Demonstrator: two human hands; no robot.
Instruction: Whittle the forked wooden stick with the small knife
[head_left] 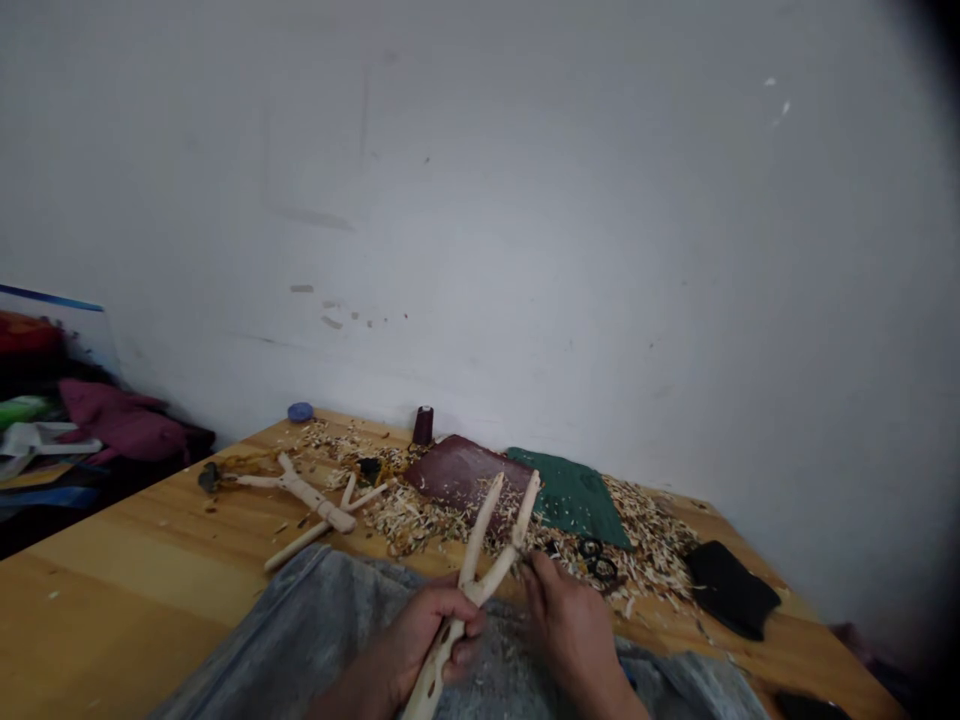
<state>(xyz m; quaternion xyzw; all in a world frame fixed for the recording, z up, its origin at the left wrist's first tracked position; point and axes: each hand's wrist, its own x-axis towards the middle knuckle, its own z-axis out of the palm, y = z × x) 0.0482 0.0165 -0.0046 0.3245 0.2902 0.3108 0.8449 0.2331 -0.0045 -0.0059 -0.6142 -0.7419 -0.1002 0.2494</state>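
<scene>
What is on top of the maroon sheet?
Pale shavings lie scattered on the maroon sheet. The held forked stick hides part of it; whatever lies beneath the sheet is covered.

No text, label, brand, number or sign is legible. Marked surfaces: the white sheet with a blue upper band [56, 304], at the far left edge, bears small dark blotches too blurred to resolve as print or picture. The matt, pale grey-white wall [525, 250] carries a faint, incomplete rectangular outline; below it lie a few short beige patches and reddish specks, none forming a letter or numeral. The dark maroon, upright spool-like object [423, 427], at the table's rear edge against the wall, shows a small pale spot at its top, too small to read.
</scene>
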